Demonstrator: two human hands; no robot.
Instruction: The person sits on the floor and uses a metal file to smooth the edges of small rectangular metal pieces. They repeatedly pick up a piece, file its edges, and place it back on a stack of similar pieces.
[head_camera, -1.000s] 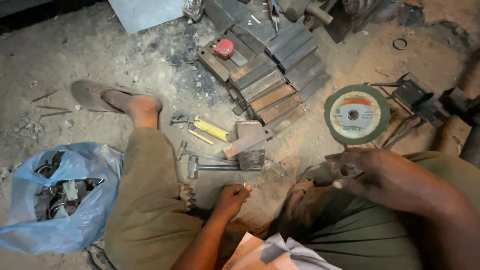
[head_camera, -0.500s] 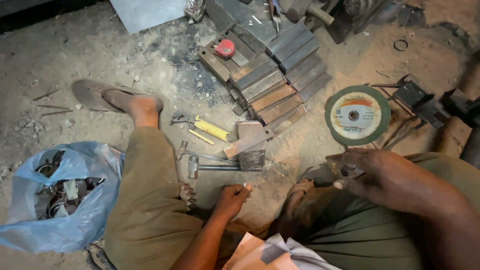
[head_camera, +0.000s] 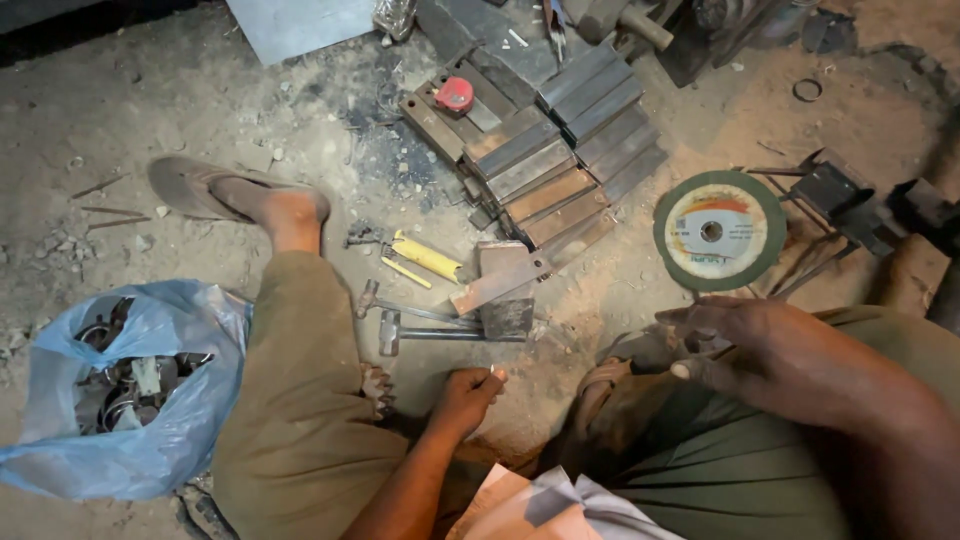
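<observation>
The left hand (head_camera: 468, 395) rests low on the gritty dirt floor just below the steel hammer (head_camera: 440, 330), fingers curled together and pinching a small pale piece whose shape is too small to tell. The hammer lies flat, its thin handle running left to right, head at the left end. The right hand (head_camera: 725, 345), well right of the hammer, closes its fingers around a small dark object; what it is cannot be told. Above the hammer lie a rusty angled metal plate (head_camera: 500, 280) and yellow-handled pliers (head_camera: 415, 255). Farther up sit stacked flat steel bars (head_camera: 560, 160); to their right, a round green grinding disc (head_camera: 718, 230). A crinkled blue plastic bag (head_camera: 120, 400) of metal parts lies far left.
</observation>
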